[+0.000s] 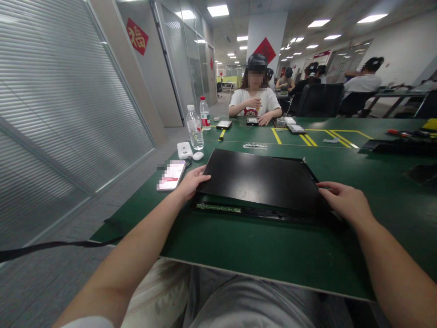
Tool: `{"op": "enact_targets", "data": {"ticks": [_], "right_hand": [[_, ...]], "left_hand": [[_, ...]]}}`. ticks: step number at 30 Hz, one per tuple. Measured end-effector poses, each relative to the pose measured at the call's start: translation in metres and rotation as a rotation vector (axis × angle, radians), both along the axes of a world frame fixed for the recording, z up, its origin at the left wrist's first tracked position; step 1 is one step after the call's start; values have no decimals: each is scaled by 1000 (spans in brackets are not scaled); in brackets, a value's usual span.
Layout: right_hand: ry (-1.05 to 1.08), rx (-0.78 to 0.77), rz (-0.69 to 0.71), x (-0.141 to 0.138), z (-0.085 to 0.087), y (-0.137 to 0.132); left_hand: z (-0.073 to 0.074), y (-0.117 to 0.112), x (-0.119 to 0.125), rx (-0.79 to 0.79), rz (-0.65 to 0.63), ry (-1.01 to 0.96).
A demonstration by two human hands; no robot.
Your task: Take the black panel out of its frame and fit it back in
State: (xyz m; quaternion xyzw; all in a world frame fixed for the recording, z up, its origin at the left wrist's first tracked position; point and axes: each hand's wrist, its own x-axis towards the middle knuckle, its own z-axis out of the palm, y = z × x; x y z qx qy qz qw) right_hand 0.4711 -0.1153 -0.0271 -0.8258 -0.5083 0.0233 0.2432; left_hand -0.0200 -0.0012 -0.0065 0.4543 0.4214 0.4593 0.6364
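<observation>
A flat black screen panel point(256, 175) lies tilted over a black frame, its near edge raised. My left hand point(194, 181) pinches the panel's left edge, thumb on top. At the right edge, my right hand point(343, 199) has its fingers closed on the panel's side or the frame beside it; which one I cannot tell. Below the near edge of the panel shows the black frame point(273, 214), with a green circuit board strip point(218, 208) in its left part. The undersides of both grips are hidden.
On the green table point(259, 255), a phone point(172, 175), a white device point(185, 150), a white case point(198, 156) and two bottles point(194, 127) stand left. Small metal parts point(255, 146) lie beyond the panel. Across the table sits a person point(256, 98) near several drives. Dark items and tools point(406, 139) lie right.
</observation>
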Motion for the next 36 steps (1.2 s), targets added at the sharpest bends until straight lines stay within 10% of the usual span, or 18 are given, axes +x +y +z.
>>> {"op": "enact_targets", "data": {"ticks": [36], "right_hand": [[23,58,-49,6,-8,4]], "left_hand": [[0,-3,5,13,105,47]]}}
